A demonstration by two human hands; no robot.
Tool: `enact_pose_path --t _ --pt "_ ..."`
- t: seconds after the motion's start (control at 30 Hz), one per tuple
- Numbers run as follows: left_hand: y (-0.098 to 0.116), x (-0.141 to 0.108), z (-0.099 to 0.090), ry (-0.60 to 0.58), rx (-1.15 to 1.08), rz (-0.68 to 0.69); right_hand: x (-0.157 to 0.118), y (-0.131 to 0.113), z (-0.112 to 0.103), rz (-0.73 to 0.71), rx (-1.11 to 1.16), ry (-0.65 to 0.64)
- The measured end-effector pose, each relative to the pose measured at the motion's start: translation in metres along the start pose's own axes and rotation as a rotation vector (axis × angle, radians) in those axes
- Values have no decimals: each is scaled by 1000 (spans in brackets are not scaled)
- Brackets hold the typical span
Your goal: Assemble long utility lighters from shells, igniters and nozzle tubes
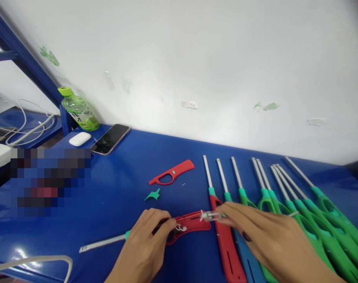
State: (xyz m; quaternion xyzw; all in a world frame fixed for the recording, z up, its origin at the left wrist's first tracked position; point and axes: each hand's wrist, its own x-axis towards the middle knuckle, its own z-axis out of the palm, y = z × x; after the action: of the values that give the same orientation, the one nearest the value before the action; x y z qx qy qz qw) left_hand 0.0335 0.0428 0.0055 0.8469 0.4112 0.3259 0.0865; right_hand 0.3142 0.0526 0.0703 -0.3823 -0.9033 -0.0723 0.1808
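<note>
My left hand (148, 239) is closed on an opened red utility lighter casing (193, 223), holding it down on the blue table. White wire loops show inside the casing, and its metal tube (104, 242) points left from a green collar. In my right hand (264, 232) is a small clear lighter fuel tank (211, 216) with a white end, pinched just above the casing's right end. Beyond my hands lie the other red casing half (174, 173), a green trigger (153, 194) and a tiny metal pin (183, 184).
To the right lies a row of lighters: a red one (230, 251), a blue one (249, 259) and several green ones (338, 232). At the back left are a phone (111, 139), a white case (80, 138) and a bottle (80, 112). A cable (34, 258) crosses the front left.
</note>
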Motion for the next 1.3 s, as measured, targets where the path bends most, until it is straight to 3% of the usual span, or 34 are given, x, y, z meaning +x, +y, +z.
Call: enact_pose_path --t 0.13,0.23,0.33,0.5,0.63,0.83,1.0,1.1,1.3 --pt "1 2 -3 22 25 8 1 0 -5 41 56 13" --pt "4 3 -5 59 55 28 6 -8 0 63 140 -53" --pt "9 4 -9 77 34 12 13 -15 6 32 183 -94" --pt "9 5 -18 46 -91 -37 23 -20 11 -26 201 -45" --pt "2 9 -28 -8 -66 -32 28 -18 13 -40 246 -88" --pt "-23 10 -30 41 120 -84 46 -5 33 42 151 -178" --pt "-28 1 -26 15 214 -108 55 2 50 11 86 -229" --pt "-22 -11 -34 -2 227 -134 49 -3 44 11 81 -250" --pt "-24 -40 -51 -67 202 -150 31 -21 35 3 69 -409"
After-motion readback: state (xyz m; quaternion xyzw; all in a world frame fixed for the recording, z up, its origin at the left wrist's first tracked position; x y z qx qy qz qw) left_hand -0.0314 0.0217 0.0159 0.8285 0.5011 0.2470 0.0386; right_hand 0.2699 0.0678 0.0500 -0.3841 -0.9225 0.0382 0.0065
